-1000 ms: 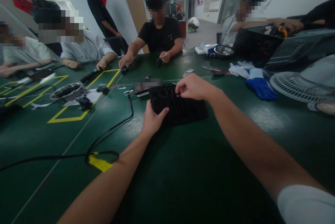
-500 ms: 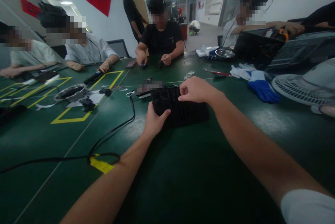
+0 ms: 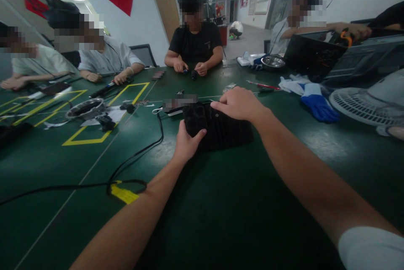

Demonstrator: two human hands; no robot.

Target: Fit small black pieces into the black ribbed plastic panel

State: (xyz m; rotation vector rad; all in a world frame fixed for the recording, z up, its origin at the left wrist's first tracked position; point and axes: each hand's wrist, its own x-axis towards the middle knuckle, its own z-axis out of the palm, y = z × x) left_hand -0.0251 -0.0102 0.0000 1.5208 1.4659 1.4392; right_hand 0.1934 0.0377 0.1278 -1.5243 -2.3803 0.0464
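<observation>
A black wallet (image 3: 217, 133) with a quilted-looking left side lies spread open on the green table, slots along its middle and a small round snap showing. My left hand (image 3: 187, 141) grips its left side, thumb pressed on top. Over its upper right part is my right hand (image 3: 238, 104), fingers curled in and thumb pointing left. Whatever its fingertips may hold is hidden. Just behind the wallet's left corner lies a blurred flat item (image 3: 178, 108) next to a black cable (image 3: 161, 129).
Blue-and-white gloves (image 3: 317, 101) and a white fan (image 3: 360, 104) lie at right. Further back stand a metal bowl (image 3: 273, 62) and a black case (image 3: 312, 57). A metal ring part (image 3: 85, 109) sits at left near yellow tape. Several people sit around the table.
My right hand has shifted slightly up and left over the wallet, uncovering the round snap. My left hand keeps its hold. Across the table, a person's hands have moved closer together.
</observation>
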